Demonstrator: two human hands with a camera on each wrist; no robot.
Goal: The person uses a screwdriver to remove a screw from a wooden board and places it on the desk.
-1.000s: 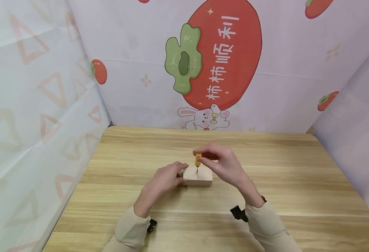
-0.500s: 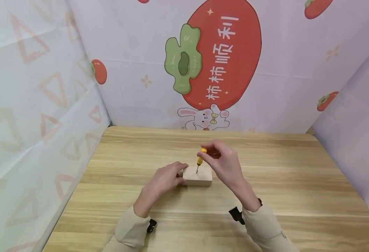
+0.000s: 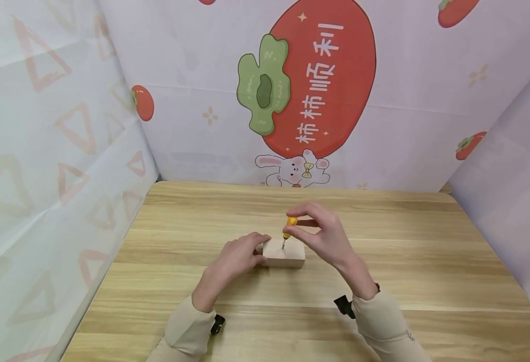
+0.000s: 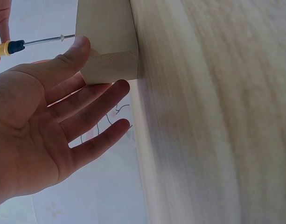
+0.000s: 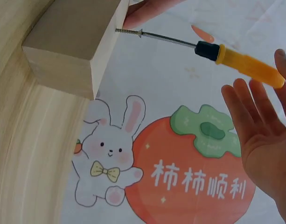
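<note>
A pale wooden block (image 3: 294,248) lies on the table, and my left hand (image 3: 232,259) grips its left end. In the left wrist view the thumb presses one face while fingers pass behind the block. My right hand (image 3: 327,237) pinches the handle end of a yellow screwdriver (image 5: 247,66) between thumb and fingers. Its metal shaft runs down to the head of a screw (image 5: 129,32). The screw's tip meets the block's top face, with most of its thread showing. In the head view the screwdriver leans slightly to the right.
The wood-grain table (image 3: 192,211) meets a printed backdrop (image 3: 192,136) at its far edge. Cloth walls (image 3: 34,151) stand at both sides. A dark wrist mount (image 3: 218,324) sits at the left sleeve, another dark mount (image 3: 345,306) at the right.
The right hand has shifted slightly right, and its fingers have changed their hold on the handle. The screwdriver leans more to the right than a second ago. Left hand and block look unmoved.
</note>
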